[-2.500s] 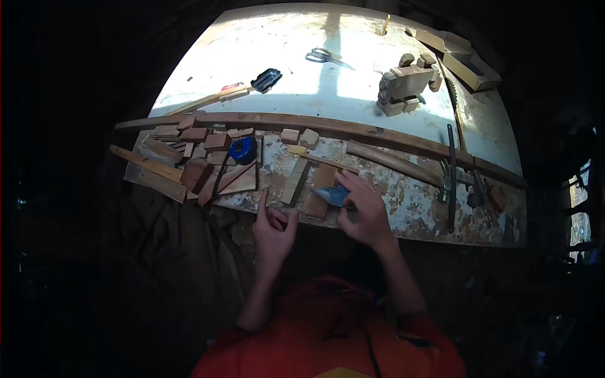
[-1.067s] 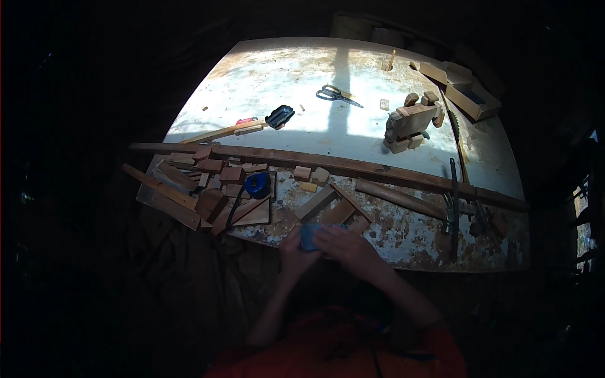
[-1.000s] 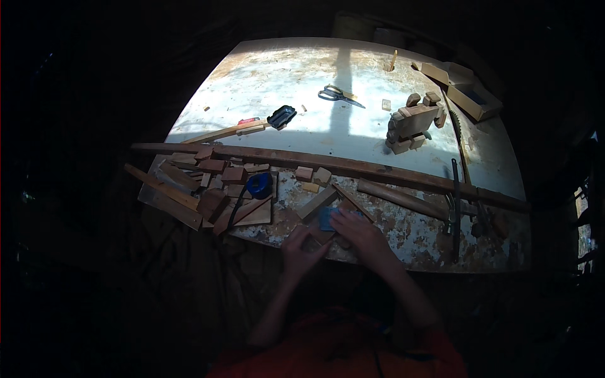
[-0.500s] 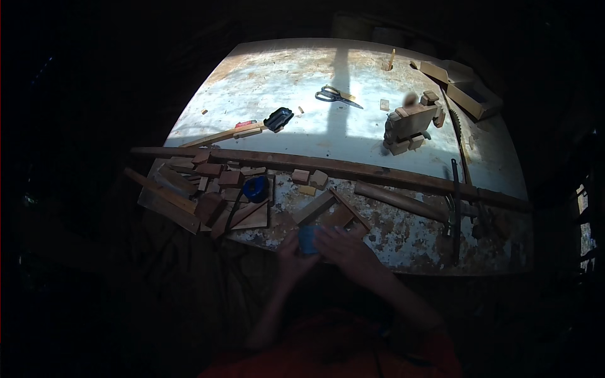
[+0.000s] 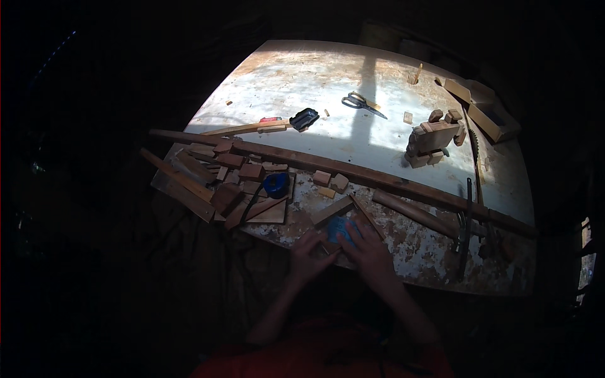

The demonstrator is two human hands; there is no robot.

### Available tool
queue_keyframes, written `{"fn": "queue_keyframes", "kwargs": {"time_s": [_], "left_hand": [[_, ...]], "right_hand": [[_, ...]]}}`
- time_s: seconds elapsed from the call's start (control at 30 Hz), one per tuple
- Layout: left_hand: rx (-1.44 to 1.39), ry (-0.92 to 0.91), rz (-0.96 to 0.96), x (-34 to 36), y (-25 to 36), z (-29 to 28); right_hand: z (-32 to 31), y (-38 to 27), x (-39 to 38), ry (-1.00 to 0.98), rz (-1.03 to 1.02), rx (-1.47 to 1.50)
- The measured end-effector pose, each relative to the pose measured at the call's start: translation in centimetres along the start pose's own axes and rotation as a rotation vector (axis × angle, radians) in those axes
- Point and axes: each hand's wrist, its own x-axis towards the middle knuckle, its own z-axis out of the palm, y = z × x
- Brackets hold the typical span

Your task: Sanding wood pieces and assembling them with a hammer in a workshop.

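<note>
Near the table's front edge, a small blue piece [image 5: 339, 228], thin and sheet-like, lies over brown wood. My right hand [image 5: 373, 255] has its fingers over it, thumb on its near side. On its left is my left hand [image 5: 307, 255], thumb and fingers closed around the edge of a brown wooden piece [image 5: 329, 248]; shadow blurs the grip. Just beyond my hands, a pale wooden strip [image 5: 331, 210] and a thin brown strip [image 5: 367, 215] meet at a corner.
Left lie wood offcuts [image 5: 230, 160] and a blue tape measure [image 5: 276, 185]. A long beam [image 5: 353, 177] crosses the table. On the right are a wooden handle [image 5: 413, 213] and a dark metal bar [image 5: 466, 230]. Scissors [image 5: 364, 104], a black tool [image 5: 304, 119] and a wooden assembly [image 5: 433, 138] stand farther back.
The blue piece has gone from between both hands, nearer me, onto the wood under my right fingers. My left hand has shifted off it to the wood's edge. The whole view has swung somewhat.
</note>
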Motion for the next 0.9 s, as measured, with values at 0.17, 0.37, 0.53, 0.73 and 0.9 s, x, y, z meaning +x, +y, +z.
{"fn": "queue_keyframes", "kwargs": {"time_s": [0.17,0.37,0.53,0.73,0.9], "left_hand": [[-0.018,0.013,0.039,-0.4,-0.4,-0.7],[-0.022,0.007,0.047,-0.7,-1.2,0.0],[0.026,0.026,0.041,-0.3,0.4,-0.6],[-0.005,0.029,0.049,-0.4,-0.2,-0.7],[-0.013,0.026,0.064,-0.4,-0.9,-0.3]], "right_hand": [[0.0,0.2,0.2,0.004,-0.086,0.121],[0.2,-0.8,-0.5,-0.023,-0.143,0.035],[-0.5,-0.5,-0.1,0.004,0.103,-0.018],[-1.1,0.3,0.6,-0.007,0.115,0.083],[1.0,-3.0,-1.1,-0.033,-0.081,0.049]]}}
